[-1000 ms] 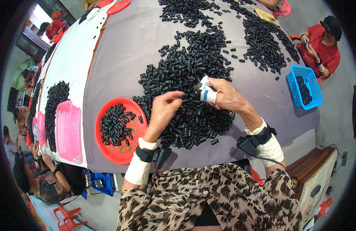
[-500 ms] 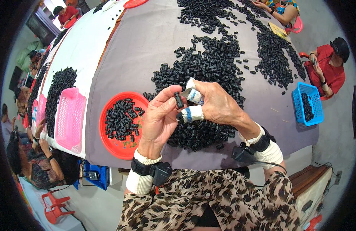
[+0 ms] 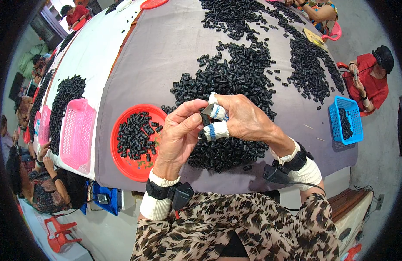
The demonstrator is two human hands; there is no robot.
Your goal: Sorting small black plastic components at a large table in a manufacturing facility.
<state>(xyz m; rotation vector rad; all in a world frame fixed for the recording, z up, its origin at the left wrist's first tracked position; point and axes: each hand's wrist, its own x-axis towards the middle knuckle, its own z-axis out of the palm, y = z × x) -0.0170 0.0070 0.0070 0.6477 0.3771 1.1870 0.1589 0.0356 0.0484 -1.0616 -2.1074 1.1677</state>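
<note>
Black cylindrical piece (image 3: 205, 119), frame centre, is pinched in the left hand (image 3: 175, 141); the right hand (image 3: 244, 117) grips a small blade (image 3: 208, 109) beside it. Red plate (image 3: 157, 114) sits centre-left.

Glossy red plastic tray (image 3: 133, 173), black plastic-looking pieces (image 3: 238, 71), matt grey tablecloth (image 3: 144, 65), ribbed cloth cuffs (image 3: 156, 206)

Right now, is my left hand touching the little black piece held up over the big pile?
Touching. The head view shows the left hand gripping the black piece between thumb and forefinger, above the pile.
</note>
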